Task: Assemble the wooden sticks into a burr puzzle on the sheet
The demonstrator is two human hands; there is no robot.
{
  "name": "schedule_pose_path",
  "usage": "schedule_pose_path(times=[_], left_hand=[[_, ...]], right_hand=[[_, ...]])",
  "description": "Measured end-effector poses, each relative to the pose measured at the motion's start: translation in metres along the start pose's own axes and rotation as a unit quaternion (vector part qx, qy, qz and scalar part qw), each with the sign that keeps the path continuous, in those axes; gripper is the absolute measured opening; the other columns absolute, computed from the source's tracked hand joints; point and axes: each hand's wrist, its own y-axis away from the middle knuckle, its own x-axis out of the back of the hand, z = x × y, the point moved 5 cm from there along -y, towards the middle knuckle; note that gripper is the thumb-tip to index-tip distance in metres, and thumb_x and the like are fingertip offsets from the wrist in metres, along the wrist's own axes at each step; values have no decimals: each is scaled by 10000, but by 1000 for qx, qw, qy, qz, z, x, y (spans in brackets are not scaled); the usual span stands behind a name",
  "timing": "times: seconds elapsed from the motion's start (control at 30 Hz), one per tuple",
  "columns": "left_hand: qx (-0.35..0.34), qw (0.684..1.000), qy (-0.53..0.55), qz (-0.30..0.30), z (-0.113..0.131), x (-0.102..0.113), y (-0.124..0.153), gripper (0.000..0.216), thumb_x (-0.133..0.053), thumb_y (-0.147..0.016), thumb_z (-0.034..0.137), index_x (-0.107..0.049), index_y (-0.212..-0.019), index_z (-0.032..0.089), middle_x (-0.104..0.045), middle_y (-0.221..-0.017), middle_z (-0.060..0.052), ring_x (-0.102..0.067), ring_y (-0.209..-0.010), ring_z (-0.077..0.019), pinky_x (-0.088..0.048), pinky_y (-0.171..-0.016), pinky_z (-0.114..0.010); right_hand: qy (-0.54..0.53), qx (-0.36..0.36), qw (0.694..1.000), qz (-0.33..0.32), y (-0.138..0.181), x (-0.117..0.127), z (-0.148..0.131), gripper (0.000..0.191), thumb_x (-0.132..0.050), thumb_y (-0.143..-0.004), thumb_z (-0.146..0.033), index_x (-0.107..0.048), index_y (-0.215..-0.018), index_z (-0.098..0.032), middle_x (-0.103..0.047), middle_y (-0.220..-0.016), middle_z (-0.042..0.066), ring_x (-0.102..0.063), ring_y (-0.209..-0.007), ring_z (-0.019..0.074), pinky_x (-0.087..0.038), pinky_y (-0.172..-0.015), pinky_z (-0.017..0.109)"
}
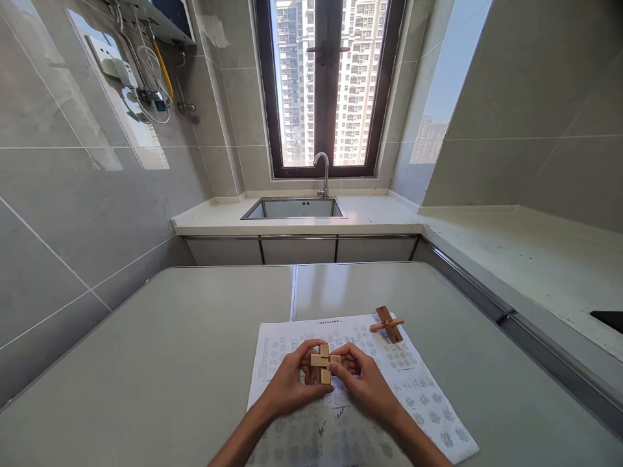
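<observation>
Both my hands meet over a printed instruction sheet (418, 395) and hold a small light wooden cross-shaped puzzle (323, 364) between them. My left hand (291, 383) grips its left side with curled fingers. My right hand (363, 379) pinches its right side. A second wooden puzzle (387, 323), darker and made of crossed sticks, lies on the sheet's far right corner, apart from my hands.
The sheet lies on a grey table (160, 363) with a seam down its middle. Beyond stands a white counter (379, 217) with a steel sink (294, 209) and tap (323, 172) under a window. The counter continues along the right wall (535, 253).
</observation>
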Motion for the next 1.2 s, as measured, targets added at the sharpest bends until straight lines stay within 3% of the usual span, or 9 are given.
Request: schedule_pose_path(times=[0.3, 0.43, 0.53, 0.67, 0.83, 1.03, 1.2], left_hand=[[3, 1000, -13, 5, 2, 0, 1, 589, -771, -746, 203, -563, -1295, 255, -565, -774, 66, -518, -678, -125, -444, -673, -252], [-10, 998, -57, 19, -7, 5, -2, 628, -779, -747, 202, -556, -1331, 268, -576, -791, 63, -538, -695, -133, -454, -683, -255], [-14, 992, -104, 72, -17, 17, -5, 633, -790, -751, 218, -556, -1337, 271, -632, -893, 30, -565, -735, -152, -481, -700, -271], [-64, 966, -187, 165, -19, 31, -6, 550, -815, -767, 288, -605, -1275, 266, -648, -1151, -56, -611, -1060, -259, -508, -959, -405], [-54, 944, -246, 214, -27, 38, -6, 454, -798, -789, 356, -633, -1195, 237, -597, -1232, -96, -555, -1203, -325, -476, -1053, -502], [-50, 939, -290, 176, -37, 37, -6, 594, -775, -755, 294, -599, -1320, 232, -516, -1378, -137, -484, -1316, -371, -420, -1125, -563], [-99, 946, -296, 89, -22, 22, 0, 854, -785, -680, 224, -480, -1476, 282, -361, -1555, -140, -341, -1442, -397, -371, -1171, -572]], right_hand=[[-25, -11, 1000, -11, 0, 1, -7, 390, -688, -920, -587, -655, -971, -202, -658, -825, 31, -572, -742, 191, -428, -678, 298], [-96, -20, 994, -49, 0, -1, -11, 407, -631, -957, -602, -613, -896, -200, -604, -726, -4, -485, -611, 139, -377, -609, 278], [-128, -19, 990, -49, 0, 1, -15, 409, -619, -968, -599, -580, -870, -203, -545, -689, -32, -407, -555, 112, -336, -574, 270], [-142, -20, 989, -22, 0, 5, -19, 423, -668, -930, -611, -562, -859, -208, -511, -708, -39, -399, -567, 109, -326, -563, 265], [-148, -23, 989, -7, -1, 6, -21, 447, -682, -904, -642, -569, -859, -212, -478, -683, -45, -390, -572, 116, -329, -555, 267], [-135, -40, 990, -1, -2, 5, -22, 493, -673, -870, -701, -565, -849, -220, -482, -674, -43, -379, -569, 132, -331, -561, 279], [-135, -40, 990, 5, -2, 7, -20, 470, -660, -899, -673, -568, -857, -214, -474, -658, -50, -386, -573, 130, -336, -583, 276]])
